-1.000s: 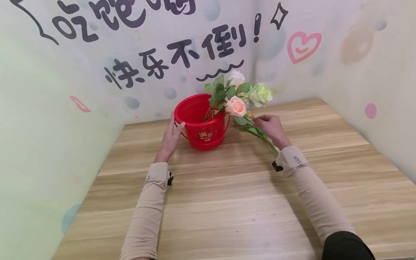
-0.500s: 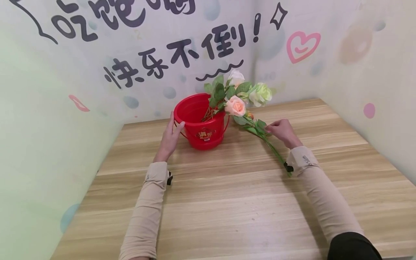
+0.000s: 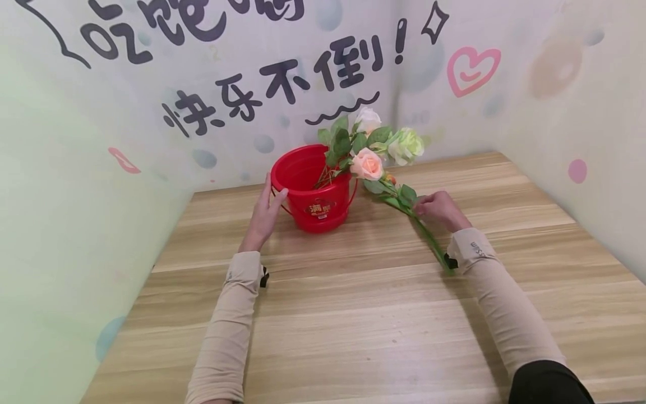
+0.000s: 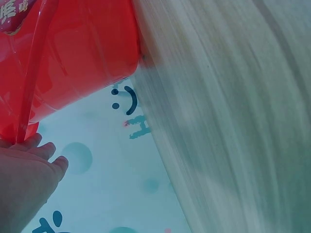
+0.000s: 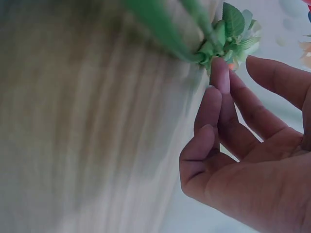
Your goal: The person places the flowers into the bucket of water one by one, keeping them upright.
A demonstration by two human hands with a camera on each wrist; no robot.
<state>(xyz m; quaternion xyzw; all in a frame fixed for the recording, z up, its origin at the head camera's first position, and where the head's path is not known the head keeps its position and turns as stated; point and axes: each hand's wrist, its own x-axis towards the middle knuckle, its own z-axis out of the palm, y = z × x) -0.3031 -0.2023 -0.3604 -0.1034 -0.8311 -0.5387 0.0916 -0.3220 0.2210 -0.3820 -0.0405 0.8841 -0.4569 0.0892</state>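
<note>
A red bucket (image 3: 319,221) stands upright near the back of the table, with a wire-like handle hanging at its sides. My left hand (image 3: 262,216) rests against its left side, thumb and fingers spread near the rim; in the left wrist view the fingers (image 4: 43,150) extend beside the red handle (image 4: 30,87). White, peach (image 3: 367,164) and pale green (image 3: 405,146) artificial roses lean over the bucket's right rim. A green flower stem (image 3: 428,238) with leaves lies on the table to the right. My right hand (image 3: 441,209) is beside this stem, its thumb apart from its loosely bent fingers.
The wood-grain table (image 3: 353,325) reaches back to a printed wall (image 3: 242,56) with dark lettering. A second wall (image 3: 570,112) rises on the right, and a pale green one (image 3: 65,224) on the left.
My right hand has drawn back from near the peach rose, rightward and toward me along the stem, then shifted slightly. The left hand and bucket have stayed in place.
</note>
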